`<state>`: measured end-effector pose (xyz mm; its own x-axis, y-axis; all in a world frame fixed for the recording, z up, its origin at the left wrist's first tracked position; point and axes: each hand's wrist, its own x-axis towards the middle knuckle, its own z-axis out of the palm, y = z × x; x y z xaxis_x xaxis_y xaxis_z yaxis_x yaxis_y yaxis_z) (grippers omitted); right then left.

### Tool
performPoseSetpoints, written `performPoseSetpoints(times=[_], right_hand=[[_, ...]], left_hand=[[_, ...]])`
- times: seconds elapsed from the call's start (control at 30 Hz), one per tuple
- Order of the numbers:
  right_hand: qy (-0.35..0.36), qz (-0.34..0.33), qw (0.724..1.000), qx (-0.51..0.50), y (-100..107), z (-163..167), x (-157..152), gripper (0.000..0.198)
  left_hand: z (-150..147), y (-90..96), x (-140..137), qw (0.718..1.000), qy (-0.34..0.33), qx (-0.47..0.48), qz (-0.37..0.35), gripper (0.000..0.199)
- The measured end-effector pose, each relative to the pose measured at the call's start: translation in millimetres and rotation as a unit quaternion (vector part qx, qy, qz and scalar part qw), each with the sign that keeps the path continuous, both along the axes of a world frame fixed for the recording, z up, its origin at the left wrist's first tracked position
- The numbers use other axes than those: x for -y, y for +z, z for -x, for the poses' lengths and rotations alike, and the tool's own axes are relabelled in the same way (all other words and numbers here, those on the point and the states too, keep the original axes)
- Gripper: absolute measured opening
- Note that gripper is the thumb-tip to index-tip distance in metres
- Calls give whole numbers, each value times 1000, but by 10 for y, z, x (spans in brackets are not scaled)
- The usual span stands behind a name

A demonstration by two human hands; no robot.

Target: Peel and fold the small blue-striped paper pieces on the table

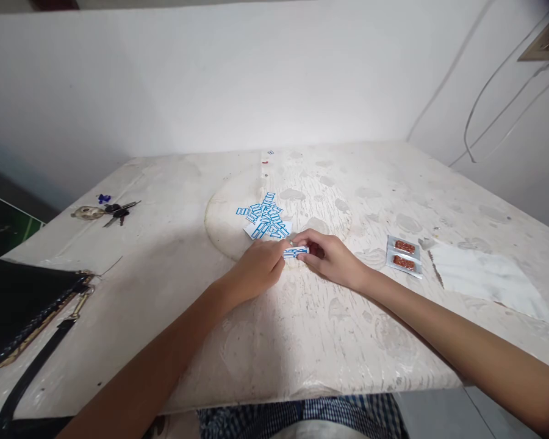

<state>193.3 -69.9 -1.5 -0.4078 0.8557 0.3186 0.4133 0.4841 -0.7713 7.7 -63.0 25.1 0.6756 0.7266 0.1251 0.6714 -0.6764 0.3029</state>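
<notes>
Between my two hands is a small white paper strip (296,251) with blue printed boxes. My left hand (261,263) grips its left end, fingers closed and partly hidden behind the hand. At the strip's right end, the thumb and fingers of my right hand (327,256) pinch it. Just beyond my hands lies a loose pile of small white paper pieces with blue outlines (268,218), several overlapping one another. A larger white piece of paper shows under part of the pile.
A blister pack with two reddish-brown tablets (403,256) lies to the right, beside a white cloth or paper sheet (491,280). Keys (116,210) rest on the left of the table (338,341), and a black bag (32,311) at the near left edge. A white wall stands behind.
</notes>
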Motion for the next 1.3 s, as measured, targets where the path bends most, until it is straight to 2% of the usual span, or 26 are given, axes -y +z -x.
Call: performPoseSetpoints(times=[0.23,0.4,0.7,1.1,1.3], right_hand=[[24,-40,999,19,21,-13,-4,26],[42,-73,996,32,32,-26,-18,19],[43,-76,995,48,45,-26,-16,18],[39,-92,993,63,70,-8,2,24],[47,-124,988,81,59,-7,11,24]], left_hand=[[-16,17,8,1000,1,12,4,25],[-7,28,7,998,25,42,49,21],[51,83,19,995,58,37,70,25],[43,19,2,998,61,23,27,24],[1,20,10,997,76,-21,-12,20]])
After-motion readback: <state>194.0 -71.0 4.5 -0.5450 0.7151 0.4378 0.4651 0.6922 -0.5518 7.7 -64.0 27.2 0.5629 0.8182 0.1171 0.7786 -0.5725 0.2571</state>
